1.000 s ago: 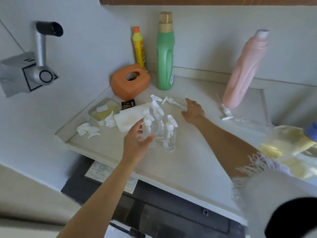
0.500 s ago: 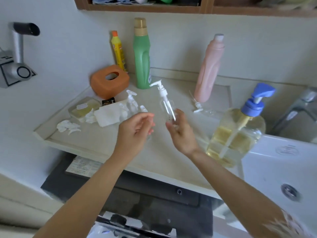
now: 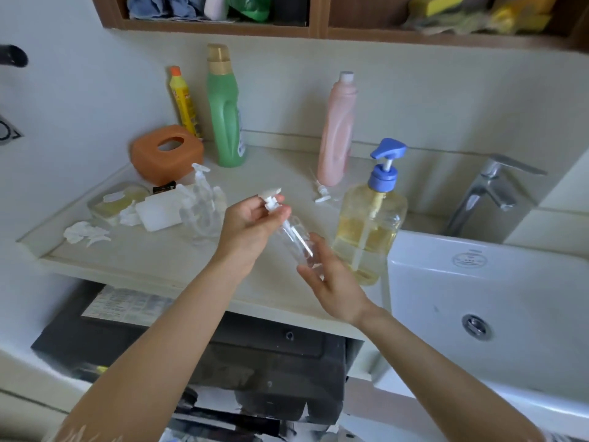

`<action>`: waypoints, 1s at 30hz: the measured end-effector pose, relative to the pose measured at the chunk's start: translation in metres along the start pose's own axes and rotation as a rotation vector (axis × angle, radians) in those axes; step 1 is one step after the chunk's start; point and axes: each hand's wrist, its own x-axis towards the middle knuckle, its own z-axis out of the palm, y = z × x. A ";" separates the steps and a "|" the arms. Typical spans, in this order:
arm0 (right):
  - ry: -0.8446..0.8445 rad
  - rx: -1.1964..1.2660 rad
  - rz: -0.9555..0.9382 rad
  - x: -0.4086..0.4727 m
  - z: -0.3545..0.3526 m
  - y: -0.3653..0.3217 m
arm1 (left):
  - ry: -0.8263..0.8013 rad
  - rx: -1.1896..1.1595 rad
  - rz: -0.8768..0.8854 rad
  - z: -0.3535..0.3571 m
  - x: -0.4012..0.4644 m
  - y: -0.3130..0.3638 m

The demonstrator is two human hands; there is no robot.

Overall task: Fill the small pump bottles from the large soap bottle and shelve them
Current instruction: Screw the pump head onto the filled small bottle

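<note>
Since half a second ago the left hand [image 3: 251,221] has closed onto the white pump top [image 3: 271,199] of the small clear bottle [image 3: 294,240], which now tilts lower between both hands.

Head view: the left fingers are curled together around the pump top, pinching it, while the right hand [image 3: 331,279] cups the bottle's base with fingers curled round it, above the front of the counter [image 3: 153,263]. The large soap bottle [image 3: 371,231], with a blue pump and yellow liquid, stands just beside the right hand, next to the sink [image 3: 490,301]. More small pump bottles [image 3: 202,208] cluster further left on the counter, near an orange holder [image 3: 165,153]. A green bottle [image 3: 224,106], a yellow bottle [image 3: 183,102] and a pink bottle [image 3: 338,129] stand against the wall beneath the shelf [image 3: 318,30].
</note>
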 end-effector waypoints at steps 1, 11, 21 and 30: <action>0.035 -0.052 -0.014 -0.001 -0.001 0.001 | 0.055 0.049 0.019 0.004 0.000 0.000; 0.058 -0.028 0.019 -0.001 -0.012 -0.002 | -0.123 0.112 0.022 0.009 0.012 0.011; 0.221 -0.242 -0.009 -0.002 -0.022 0.000 | 0.044 0.052 0.071 0.031 0.017 0.007; 0.235 -0.263 0.025 -0.004 -0.023 0.001 | -0.148 0.047 -0.005 0.039 0.019 0.013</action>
